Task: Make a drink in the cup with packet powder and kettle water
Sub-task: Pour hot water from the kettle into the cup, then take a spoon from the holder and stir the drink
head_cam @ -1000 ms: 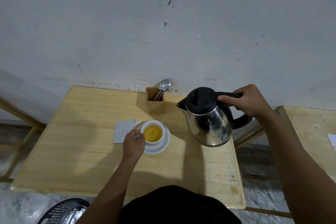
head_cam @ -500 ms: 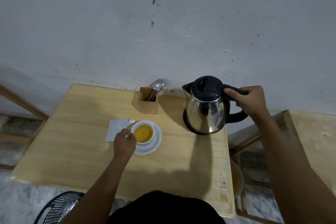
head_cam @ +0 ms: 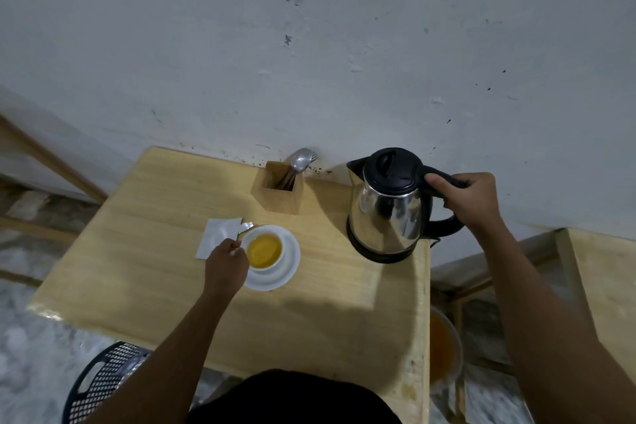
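A white cup (head_cam: 265, 248) full of yellow liquid stands on a white saucer (head_cam: 287, 267) near the middle of the wooden table (head_cam: 144, 268). My left hand (head_cam: 225, 265) rests at the cup's left side, fingers pinched on its handle. A torn white packet (head_cam: 218, 237) lies flat just left of the cup. The steel kettle (head_cam: 389, 206) with a black lid stands upright on its base at the table's right edge. My right hand (head_cam: 473, 198) grips the kettle's black handle.
A wooden holder (head_cam: 280, 191) with spoons and a fork stands at the back by the wall. A black mesh basket (head_cam: 103, 382) sits on the floor at lower left. An orange-filled bowl (head_cam: 442, 351) sits low, right of the table. Another wooden table (head_cam: 605, 286) stands at right.
The kettle went from tilted in the air over the table to upright on its base at the right edge. My left hand stayed at the cup.
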A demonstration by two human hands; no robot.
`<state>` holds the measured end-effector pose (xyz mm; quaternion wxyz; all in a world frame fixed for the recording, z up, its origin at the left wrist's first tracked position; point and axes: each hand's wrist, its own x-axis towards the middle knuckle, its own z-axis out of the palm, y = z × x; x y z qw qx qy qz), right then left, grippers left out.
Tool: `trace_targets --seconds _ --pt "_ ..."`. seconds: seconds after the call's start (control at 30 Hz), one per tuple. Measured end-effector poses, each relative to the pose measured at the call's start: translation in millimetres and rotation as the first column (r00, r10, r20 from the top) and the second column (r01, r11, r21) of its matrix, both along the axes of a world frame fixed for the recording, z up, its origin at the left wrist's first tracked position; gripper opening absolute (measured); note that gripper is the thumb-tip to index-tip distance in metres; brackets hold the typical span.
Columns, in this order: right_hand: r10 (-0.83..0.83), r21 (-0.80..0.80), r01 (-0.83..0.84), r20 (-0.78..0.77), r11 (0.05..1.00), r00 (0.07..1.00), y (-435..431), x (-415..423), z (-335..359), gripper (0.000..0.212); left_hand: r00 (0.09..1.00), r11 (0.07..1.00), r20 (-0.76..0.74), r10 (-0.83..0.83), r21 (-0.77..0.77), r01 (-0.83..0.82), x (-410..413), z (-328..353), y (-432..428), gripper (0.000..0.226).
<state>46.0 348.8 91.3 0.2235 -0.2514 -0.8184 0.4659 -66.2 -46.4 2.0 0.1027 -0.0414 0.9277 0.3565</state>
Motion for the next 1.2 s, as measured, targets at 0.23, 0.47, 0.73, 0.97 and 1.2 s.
trace_targets --seconds 0.23,0.47,0.73,0.97,1.2 --pt "0.006 -0.030 -0.007 -0.038 1.000 0.999 13.4 12.2 -16.9 0.095 0.999 0.999 -0.011 0.038 0.004 -0.038 2.2 -4.7 1.3 0.019" --pt "0.007 -0.095 -0.012 -0.058 0.995 0.998 16.0 7.2 -19.5 0.095 0.999 0.998 -0.024 0.047 0.037 -0.047 5.1 -1.9 3.7 0.019" --pt "-0.037 -0.063 0.034 -0.049 0.997 0.998 6.2 -2.2 -11.1 0.075 1.000 0.999 -0.003 0.005 0.054 -0.004 1.9 -2.7 -1.9 0.020" --pt "-0.431 0.048 0.436 -0.089 0.899 0.898 -47.6 -3.7 -8.8 0.032 0.997 0.995 0.040 -0.070 0.072 0.067 -1.8 2.2 -10.4 0.018" --pt "-0.255 0.430 0.405 -0.364 0.807 0.896 -147.4 -31.7 -2.8 0.011 0.965 0.969 0.162 -0.206 0.173 0.178 -18.4 8.5 -29.3 0.010"
